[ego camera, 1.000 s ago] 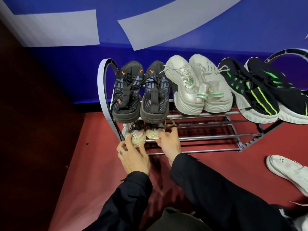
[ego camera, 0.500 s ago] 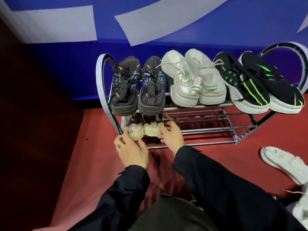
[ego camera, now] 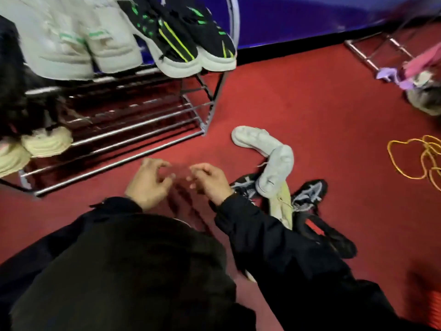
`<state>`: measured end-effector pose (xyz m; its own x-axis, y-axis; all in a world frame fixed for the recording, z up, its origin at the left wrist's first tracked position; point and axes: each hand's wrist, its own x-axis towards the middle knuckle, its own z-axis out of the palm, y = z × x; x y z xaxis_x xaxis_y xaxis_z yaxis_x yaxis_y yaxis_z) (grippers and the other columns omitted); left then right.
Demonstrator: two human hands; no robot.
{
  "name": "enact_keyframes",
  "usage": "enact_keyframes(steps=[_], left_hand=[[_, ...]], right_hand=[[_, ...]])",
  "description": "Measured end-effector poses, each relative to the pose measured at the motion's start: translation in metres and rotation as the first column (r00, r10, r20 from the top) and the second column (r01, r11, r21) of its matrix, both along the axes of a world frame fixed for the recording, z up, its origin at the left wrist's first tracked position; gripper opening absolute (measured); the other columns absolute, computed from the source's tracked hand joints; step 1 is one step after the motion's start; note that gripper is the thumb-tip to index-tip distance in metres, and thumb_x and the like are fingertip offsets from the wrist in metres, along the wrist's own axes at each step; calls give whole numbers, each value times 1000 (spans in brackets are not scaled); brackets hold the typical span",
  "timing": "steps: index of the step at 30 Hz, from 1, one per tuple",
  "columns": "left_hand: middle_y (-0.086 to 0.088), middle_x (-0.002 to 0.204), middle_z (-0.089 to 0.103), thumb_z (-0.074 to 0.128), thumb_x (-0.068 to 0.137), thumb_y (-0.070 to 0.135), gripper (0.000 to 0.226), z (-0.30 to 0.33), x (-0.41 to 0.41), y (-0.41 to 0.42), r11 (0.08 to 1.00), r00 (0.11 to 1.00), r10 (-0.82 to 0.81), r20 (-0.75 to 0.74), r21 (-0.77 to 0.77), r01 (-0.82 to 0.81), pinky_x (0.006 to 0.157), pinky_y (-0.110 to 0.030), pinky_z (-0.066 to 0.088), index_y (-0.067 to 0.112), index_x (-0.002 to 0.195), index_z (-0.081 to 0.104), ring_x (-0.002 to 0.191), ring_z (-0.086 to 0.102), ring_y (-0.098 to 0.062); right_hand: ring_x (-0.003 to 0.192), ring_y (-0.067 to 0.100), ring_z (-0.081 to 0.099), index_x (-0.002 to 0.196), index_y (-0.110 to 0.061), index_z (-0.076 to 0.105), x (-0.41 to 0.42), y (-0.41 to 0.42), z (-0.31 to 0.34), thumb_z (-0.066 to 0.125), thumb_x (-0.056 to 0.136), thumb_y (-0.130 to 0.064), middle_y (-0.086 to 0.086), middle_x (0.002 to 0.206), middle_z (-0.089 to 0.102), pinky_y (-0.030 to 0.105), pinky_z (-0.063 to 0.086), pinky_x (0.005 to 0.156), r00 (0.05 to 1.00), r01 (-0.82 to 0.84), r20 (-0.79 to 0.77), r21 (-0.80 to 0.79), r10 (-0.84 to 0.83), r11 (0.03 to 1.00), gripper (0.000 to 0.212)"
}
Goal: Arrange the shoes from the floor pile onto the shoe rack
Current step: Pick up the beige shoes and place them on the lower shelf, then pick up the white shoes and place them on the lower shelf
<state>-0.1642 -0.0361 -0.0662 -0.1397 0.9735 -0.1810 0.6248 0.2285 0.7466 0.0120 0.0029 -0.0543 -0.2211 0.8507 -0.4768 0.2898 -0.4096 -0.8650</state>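
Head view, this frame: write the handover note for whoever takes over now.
Left hand and right hand: both empty, fingers loosely curled, above the red floor in front of the shoe rack.
Done: top shelf carries the white pair and the black-and-green pair; a pale pair sits on the lower shelf's left end.
Left: the floor pile to the right, two white shoes over dark shoes. The rest of the lower shelf is free.

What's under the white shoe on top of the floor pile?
The white shoe lies across a black patterned shoe and a pale yellow shoe. Another black shoe lies beside it. Anything deeper is covered by the right sleeve.
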Motion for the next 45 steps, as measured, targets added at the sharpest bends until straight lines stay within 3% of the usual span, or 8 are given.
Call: enact_keyframes(steps=[7,11,14,19,23,30,42,45], left_hand=[[6,119,52,67,92,33,30,2,52,7,983,985,-162,52,-77,166,85,-29,43,27,122,63,89,63,-18],[6,120,52,67,91,33,28,-1,54,4,983,985,-148,90,-93,156,92,-34,51,29,119,64,89,62,-11],[5,120,49,67,91,31,28,-3,53,0,986,987,-127,101,-94,137,95,-36,52,28,118,64,89,64,-12],[9,121,48,67,91,32,29,-9,50,-4,983,986,-115,118,-127,130,93,-34,52,29,119,63,88,63,-6],[12,120,46,67,91,34,27,-12,47,-7,983,990,-100,95,-142,113,90,-33,52,32,118,63,87,60,4],[9,118,47,70,90,30,24,-22,41,-13,990,989,-67,131,-115,82,89,-40,57,34,112,62,89,65,-4],[16,112,56,68,89,40,17,-23,57,4,974,963,-25,268,-210,83,101,-40,51,43,103,59,105,64,-9],[6,125,61,64,81,62,56,-24,72,17,947,919,-7,393,-293,133,104,-34,49,30,127,57,112,62,-6]], right_hand=[[64,20,54,60,-25,60,147,-23,-87,57,74,-39,0,64,60,36,44,65,864,341,397,-12,-309,940,20],[94,23,65,97,-20,71,139,-29,-89,61,85,-36,3,93,69,35,51,93,804,263,568,-77,-174,962,22],[110,30,65,114,-20,62,127,-30,-87,61,89,-33,9,114,71,31,45,97,776,289,595,-44,-208,956,28],[82,24,69,90,-28,56,113,-25,-92,64,78,-37,-2,85,71,36,54,88,780,425,482,62,-400,903,17],[102,31,58,133,-9,44,140,4,-70,64,88,-30,19,131,48,33,45,84,486,708,386,351,-784,612,53],[113,40,61,131,1,51,176,46,-77,69,82,-51,22,125,62,41,49,92,496,716,610,116,-618,688,74],[39,18,44,71,-10,56,145,23,-48,68,83,-16,7,52,48,24,41,41,560,826,58,-119,-826,551,18],[37,16,44,79,-10,60,114,-11,-28,63,88,-7,9,53,50,22,39,35,626,756,-93,-168,-774,632,10]])
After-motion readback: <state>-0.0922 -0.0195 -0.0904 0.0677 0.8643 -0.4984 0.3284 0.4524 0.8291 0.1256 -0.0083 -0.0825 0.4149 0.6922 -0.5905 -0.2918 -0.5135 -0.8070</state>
